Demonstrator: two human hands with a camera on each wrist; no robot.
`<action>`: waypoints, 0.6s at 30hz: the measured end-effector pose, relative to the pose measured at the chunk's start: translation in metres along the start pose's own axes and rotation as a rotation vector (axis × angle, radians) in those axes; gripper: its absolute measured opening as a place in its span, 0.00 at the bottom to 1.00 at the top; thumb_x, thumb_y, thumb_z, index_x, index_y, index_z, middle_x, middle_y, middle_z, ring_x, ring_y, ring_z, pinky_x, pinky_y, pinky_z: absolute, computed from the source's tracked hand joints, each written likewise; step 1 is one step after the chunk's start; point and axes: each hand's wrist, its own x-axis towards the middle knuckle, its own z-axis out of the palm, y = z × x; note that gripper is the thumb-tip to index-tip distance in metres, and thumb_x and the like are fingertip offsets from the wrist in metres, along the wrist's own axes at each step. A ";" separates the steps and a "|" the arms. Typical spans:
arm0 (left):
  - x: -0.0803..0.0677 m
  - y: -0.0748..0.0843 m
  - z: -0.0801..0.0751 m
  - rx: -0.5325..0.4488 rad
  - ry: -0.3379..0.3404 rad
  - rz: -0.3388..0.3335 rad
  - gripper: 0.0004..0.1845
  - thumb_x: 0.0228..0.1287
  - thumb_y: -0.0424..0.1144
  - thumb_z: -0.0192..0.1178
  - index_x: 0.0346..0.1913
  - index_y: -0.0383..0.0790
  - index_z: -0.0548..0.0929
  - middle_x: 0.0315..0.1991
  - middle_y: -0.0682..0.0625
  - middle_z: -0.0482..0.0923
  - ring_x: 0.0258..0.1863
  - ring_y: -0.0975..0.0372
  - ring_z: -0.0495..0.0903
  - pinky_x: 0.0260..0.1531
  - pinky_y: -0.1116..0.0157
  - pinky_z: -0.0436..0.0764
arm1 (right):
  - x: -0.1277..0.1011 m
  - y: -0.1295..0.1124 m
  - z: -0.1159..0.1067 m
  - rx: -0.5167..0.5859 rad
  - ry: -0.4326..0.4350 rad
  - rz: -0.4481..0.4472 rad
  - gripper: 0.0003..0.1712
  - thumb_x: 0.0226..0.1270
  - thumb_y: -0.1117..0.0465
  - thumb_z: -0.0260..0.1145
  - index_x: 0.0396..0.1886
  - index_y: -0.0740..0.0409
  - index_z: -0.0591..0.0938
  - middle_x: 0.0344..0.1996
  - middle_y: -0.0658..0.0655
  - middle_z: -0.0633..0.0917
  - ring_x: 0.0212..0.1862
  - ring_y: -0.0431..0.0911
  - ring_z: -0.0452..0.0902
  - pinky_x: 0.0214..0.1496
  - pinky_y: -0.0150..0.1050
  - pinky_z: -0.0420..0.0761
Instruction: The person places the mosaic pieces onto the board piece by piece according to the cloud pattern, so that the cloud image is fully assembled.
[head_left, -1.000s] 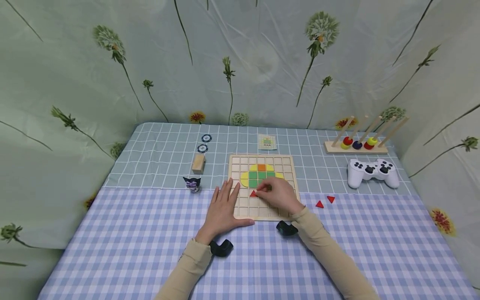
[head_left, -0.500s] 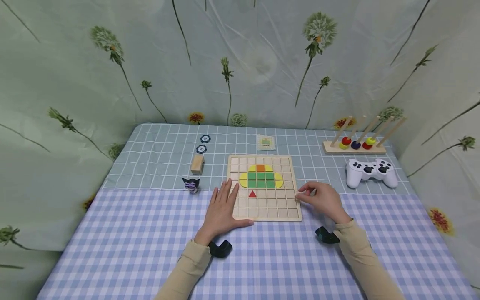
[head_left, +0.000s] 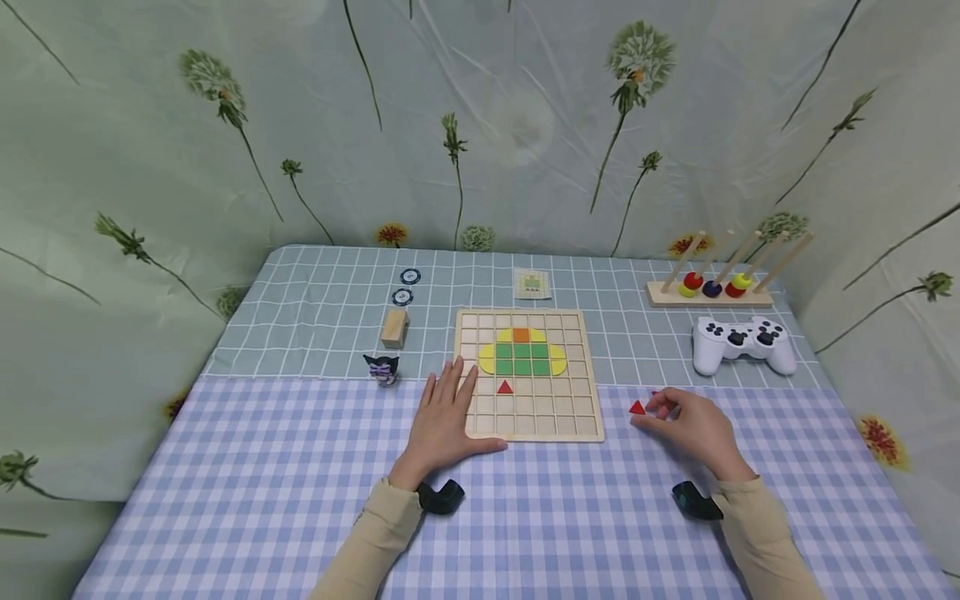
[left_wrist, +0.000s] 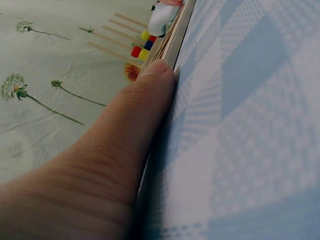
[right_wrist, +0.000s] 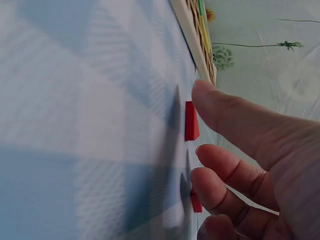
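Note:
My left hand (head_left: 444,421) rests spread along the left edge of a wooden grid board (head_left: 555,427), its thumb at the front edge. Green, yellow and orange tiles form a shape on the board, with one red triangle tile (head_left: 505,387) below them. Right of the board, my right hand (head_left: 697,429) hovers low with thumb and fingers apart, holding nothing. A loose red triangle tile (head_left: 637,407) lies at its fingertips, shown edge-on between thumb and fingers in the right wrist view. The other loose red tile (right_wrist: 196,202) is mostly hidden behind the fingers in the head view.
Behind the board lies a small pattern card (head_left: 532,283). To its left are a wooden block (head_left: 395,328), a small dark figurine (head_left: 383,371) and two round chips (head_left: 402,297). A white game controller (head_left: 742,345) and a peg stand (head_left: 708,299) with coloured beads stand at right.
My right hand has left the red triangle on the board and moved right, off the board, to the loose red triangles. My left hand has stayed in place.

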 end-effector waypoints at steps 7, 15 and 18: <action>0.000 0.000 0.000 0.001 0.001 0.001 0.65 0.40 0.77 0.59 0.75 0.39 0.50 0.74 0.39 0.43 0.73 0.50 0.39 0.69 0.54 0.37 | -0.006 0.001 0.003 -0.013 0.006 0.026 0.22 0.52 0.46 0.74 0.34 0.60 0.83 0.22 0.49 0.77 0.25 0.45 0.67 0.25 0.38 0.63; 0.000 0.001 -0.001 0.002 -0.006 -0.003 0.65 0.40 0.77 0.59 0.75 0.40 0.50 0.75 0.40 0.42 0.73 0.51 0.39 0.69 0.54 0.36 | -0.002 -0.002 0.008 -0.003 0.067 -0.032 0.17 0.55 0.47 0.72 0.28 0.55 0.81 0.20 0.47 0.76 0.22 0.43 0.66 0.24 0.37 0.63; 0.000 0.000 0.000 0.002 -0.006 -0.003 0.65 0.40 0.77 0.59 0.75 0.40 0.50 0.75 0.40 0.42 0.73 0.51 0.39 0.69 0.54 0.36 | 0.001 -0.004 0.009 -0.001 0.076 -0.051 0.16 0.56 0.49 0.72 0.26 0.56 0.80 0.18 0.48 0.75 0.21 0.43 0.66 0.24 0.37 0.63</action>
